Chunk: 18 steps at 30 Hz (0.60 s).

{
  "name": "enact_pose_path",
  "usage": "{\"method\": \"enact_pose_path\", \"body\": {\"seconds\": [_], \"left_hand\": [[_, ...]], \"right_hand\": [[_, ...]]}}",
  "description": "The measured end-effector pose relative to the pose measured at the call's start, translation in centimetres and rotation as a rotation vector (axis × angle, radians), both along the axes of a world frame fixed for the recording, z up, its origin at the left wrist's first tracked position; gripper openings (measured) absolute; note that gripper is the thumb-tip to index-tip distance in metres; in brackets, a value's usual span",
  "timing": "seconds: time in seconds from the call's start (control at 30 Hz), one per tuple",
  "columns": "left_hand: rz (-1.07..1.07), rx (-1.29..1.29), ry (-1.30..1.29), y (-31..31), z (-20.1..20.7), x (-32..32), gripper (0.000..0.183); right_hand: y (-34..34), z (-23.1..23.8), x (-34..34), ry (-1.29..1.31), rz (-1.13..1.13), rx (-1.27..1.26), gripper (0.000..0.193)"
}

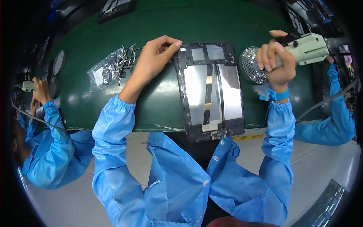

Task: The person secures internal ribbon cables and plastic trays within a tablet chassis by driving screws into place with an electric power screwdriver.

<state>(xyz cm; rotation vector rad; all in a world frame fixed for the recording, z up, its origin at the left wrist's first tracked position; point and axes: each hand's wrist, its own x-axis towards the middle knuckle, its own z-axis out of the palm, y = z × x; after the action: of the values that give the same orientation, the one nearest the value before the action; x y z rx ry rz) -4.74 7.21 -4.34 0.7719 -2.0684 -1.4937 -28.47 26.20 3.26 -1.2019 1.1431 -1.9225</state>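
A tablet (231, 92), its black frame and silvery inner plates exposed, lies face up to my distant camera on a green bench (159, 109), its near end jutting past the bench's edge. I see the left hand (157, 55) at the tablet's far left corner, thumb and forefinger together and touching it, the other fingers curled; I cannot tell whether they pinch the corner or only rest there. To the right of the tablet, the right hand (278, 64) grips a pale power tool (312, 49), the forefinger stretched out beyond the handle and a blue band (283, 95) around the wrist. From where I watch, the tool's tip is hidden.

Just beside the tablet on its right, partly behind the right hand, is a round dish (242, 68) dotted with small shiny pieces. Left of the tablet, past the left forearm, a clear plastic bag (101, 75) touches a loose heap of screws (127, 60). Beyond the tablet and to its left I make out a dark flat device (115, 9), cut off by the view. Well to the tablet's left, a co-worker in blue (49, 162) holds a similar pale tool (28, 86); another co-worker's blue sleeve (321, 131) shows at its right.
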Motion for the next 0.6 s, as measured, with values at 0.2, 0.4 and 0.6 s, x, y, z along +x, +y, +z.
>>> {"method": "enact_pose_path", "body": {"seconds": [0.2,0.4,0.6], "left_hand": [[-0.100,0.062,0.020,2.5,0.8,0.8,0.028],[-0.220,0.142,0.075,1.9,0.8,1.3,0.029],[-0.253,0.247,0.084,1.2,0.3,1.6,0.026]], "right_hand": [[-4.2,1.1,3.9,-0.022,0.171,-0.019,0.028],[-8.1,1.3,8.2,0.058,0.223,0.066,0.031],[-9.7,-1.3,8.9,0.050,0.343,0.040,0.032]]}}
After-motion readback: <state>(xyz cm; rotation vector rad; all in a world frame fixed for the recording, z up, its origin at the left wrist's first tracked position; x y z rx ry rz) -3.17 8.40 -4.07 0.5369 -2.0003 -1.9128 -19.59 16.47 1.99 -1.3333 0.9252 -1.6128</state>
